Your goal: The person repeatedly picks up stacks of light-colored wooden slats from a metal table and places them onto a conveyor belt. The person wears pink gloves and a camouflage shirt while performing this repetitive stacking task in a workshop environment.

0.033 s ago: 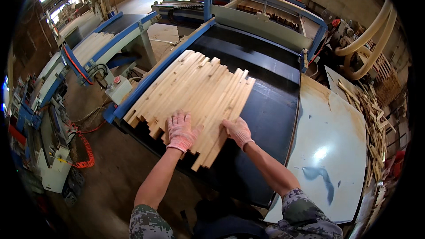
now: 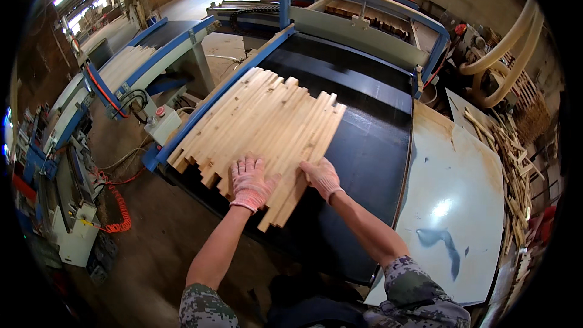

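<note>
Pale wooden strips [image 2: 255,118] lie side by side in a slanted sheet on the black conveyor belt [image 2: 370,146], their ends staggered. My left hand [image 2: 252,185], in a pinkish-white knit glove, rests flat on the strips near their close ends, fingers spread. At the right edge of the sheet, my right hand [image 2: 322,177], gloved alike, has its thumb on top of the outermost strips. Its other fingers curl down along their outer side and are partly hidden.
A blue side rail [image 2: 225,97] runs along the strips' left side. Beyond the belt stands a blue-framed machine [image 2: 358,30]. A pale sheet-topped table [image 2: 455,206] adjoins on the right, with scrap sticks [image 2: 516,176] past it. A control box [image 2: 163,123] with a red button sits left.
The strips and my right hand have shifted slightly to the left. My left hand stays flat on the strips in nearly the same place.
</note>
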